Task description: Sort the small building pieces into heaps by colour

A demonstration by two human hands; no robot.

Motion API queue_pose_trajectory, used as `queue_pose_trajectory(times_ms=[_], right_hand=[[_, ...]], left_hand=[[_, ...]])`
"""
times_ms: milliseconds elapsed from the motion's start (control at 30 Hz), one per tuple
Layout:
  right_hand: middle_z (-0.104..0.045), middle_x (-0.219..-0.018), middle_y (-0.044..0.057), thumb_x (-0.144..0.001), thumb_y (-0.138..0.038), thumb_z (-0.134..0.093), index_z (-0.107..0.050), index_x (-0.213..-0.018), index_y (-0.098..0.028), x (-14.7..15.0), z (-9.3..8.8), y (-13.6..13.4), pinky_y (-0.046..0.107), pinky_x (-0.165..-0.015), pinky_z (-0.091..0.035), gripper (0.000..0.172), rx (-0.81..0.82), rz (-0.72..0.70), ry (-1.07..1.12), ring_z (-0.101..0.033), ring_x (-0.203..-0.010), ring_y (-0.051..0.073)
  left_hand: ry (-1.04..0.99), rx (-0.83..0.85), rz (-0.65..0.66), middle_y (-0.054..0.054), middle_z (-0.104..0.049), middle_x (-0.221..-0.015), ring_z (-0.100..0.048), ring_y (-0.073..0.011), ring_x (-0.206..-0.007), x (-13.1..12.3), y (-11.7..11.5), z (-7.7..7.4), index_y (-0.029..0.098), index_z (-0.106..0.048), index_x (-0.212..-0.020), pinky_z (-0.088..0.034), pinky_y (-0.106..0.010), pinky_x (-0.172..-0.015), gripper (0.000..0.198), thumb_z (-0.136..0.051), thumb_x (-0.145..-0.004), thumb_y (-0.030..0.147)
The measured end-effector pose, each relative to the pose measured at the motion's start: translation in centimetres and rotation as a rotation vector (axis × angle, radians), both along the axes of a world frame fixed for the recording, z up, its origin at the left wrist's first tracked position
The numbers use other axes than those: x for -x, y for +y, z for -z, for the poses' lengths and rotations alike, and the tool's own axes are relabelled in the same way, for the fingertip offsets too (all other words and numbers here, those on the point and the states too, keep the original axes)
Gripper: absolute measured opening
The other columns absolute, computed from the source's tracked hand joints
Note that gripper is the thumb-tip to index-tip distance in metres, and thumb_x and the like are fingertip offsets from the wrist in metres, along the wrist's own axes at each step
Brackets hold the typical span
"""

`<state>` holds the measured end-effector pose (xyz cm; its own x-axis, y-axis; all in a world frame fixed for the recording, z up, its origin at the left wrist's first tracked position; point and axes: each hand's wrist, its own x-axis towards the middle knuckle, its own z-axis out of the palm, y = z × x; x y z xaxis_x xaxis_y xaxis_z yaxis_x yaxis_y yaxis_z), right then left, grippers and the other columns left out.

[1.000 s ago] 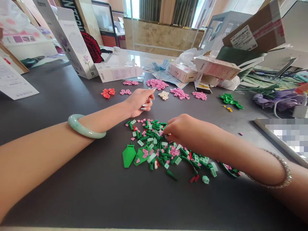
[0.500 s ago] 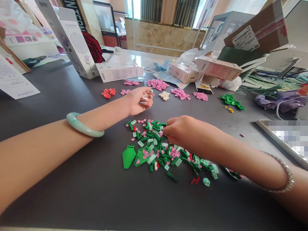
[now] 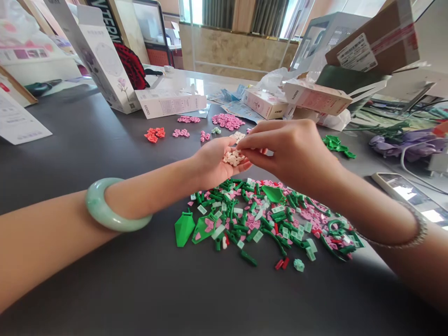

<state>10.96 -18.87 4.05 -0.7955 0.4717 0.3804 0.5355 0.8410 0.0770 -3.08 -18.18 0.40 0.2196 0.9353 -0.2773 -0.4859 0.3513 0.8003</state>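
Cupped with its palm up, my left hand (image 3: 219,161) holds several small cream pieces (image 3: 234,157). My right hand (image 3: 280,144) is above that palm, thumb and fingertips pinched at the cream pieces; what lies between the tips is too small to make out. Below both hands spreads a mixed pile of green, pink, red and pale mint pieces (image 3: 245,219). Behind my left hand are more cream pieces (image 3: 238,136), a pink heap (image 3: 228,122), small mint pieces (image 3: 216,130) and a small pink group (image 3: 205,136). Red pieces (image 3: 154,135) lie farther left.
White boxes (image 3: 171,103) stand at the back left. Pinkish boxes (image 3: 265,102) and a brown carton (image 3: 374,42) are at the back right. Green pieces (image 3: 338,145), purple flowers (image 3: 409,140) and a phone-like device (image 3: 413,196) lie at the right.
My right hand has risen from the pile to my left palm. My left hand has turned palm up and shifted right and slightly nearer. Small mint and pink groups now show behind it.
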Motion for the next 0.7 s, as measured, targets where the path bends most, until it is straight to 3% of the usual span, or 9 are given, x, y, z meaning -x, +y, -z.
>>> queue_pose_trajectory(times_ms=[167, 333, 467, 600, 700], right_hand=[[-0.063, -0.082, 0.003, -0.087, -0.002, -0.061, -0.065, -0.074, -0.015, 0.6, 0.2, 0.7, 0.028, -0.064, -0.041, 0.018, 0.042, 0.023, -0.134, -0.058, -0.073, 0.015], [-0.065, -0.082, 0.000, -0.090, -0.010, -0.062, -0.067, -0.079, -0.019, 0.0, 0.3, 0.8, 0.028, -0.068, -0.045, 0.015, 0.019, -0.017, -0.084, -0.061, -0.075, 0.016], [-0.068, -0.083, 0.002, -0.088, -0.010, -0.067, -0.071, -0.088, -0.015, -0.1, -0.5, 0.5, 0.026, -0.069, -0.046, 0.007, 0.029, -0.038, -0.024, -0.062, -0.077, 0.015], [-0.069, -0.080, 0.001, -0.087, -0.015, -0.069, -0.072, -0.083, -0.015, -0.9, -2.4, -1.0, 0.025, -0.061, -0.046, 0.006, -0.111, -0.090, 0.098, -0.062, -0.070, 0.014], [-0.069, -0.084, -0.002, -0.092, -0.028, -0.059, -0.073, -0.085, -0.029, -3.5, -1.8, -3.9, 0.026, -0.055, -0.046, 0.015, -0.057, -0.059, 0.134, -0.059, -0.059, 0.012]], left_hand=[[-0.027, 0.003, -0.011, -0.002, -0.056, -0.060, -0.054, -0.0107, -0.058, -0.9, -1.5, -0.5, 0.012, -0.055, -0.068, -0.050, -0.027, -0.068, 0.030, -0.033, -0.086, 0.002], [-0.107, 0.002, 0.006, -0.003, -0.055, -0.059, -0.053, -0.0109, -0.058, -1.0, -1.8, -0.4, 0.011, -0.056, -0.069, -0.050, -0.027, -0.067, 0.028, -0.034, -0.085, 0.001], [-0.106, 0.037, -0.041, -0.003, -0.056, -0.060, -0.053, -0.0110, -0.057, -0.9, -1.8, -0.4, 0.013, -0.056, -0.069, -0.050, -0.026, -0.062, 0.030, -0.036, -0.090, 0.005], [-0.071, 0.086, -0.117, -0.004, -0.057, -0.059, -0.055, -0.0115, -0.055, -0.7, -1.5, -0.3, 0.014, -0.056, -0.070, -0.048, -0.022, -0.053, 0.031, -0.037, -0.094, 0.010], [-0.081, 0.125, -0.172, -0.004, -0.056, -0.058, -0.053, -0.0105, -0.052, -0.3, -0.9, -0.2, 0.014, -0.055, -0.071, -0.045, -0.019, -0.048, 0.030, -0.040, -0.097, 0.018]])
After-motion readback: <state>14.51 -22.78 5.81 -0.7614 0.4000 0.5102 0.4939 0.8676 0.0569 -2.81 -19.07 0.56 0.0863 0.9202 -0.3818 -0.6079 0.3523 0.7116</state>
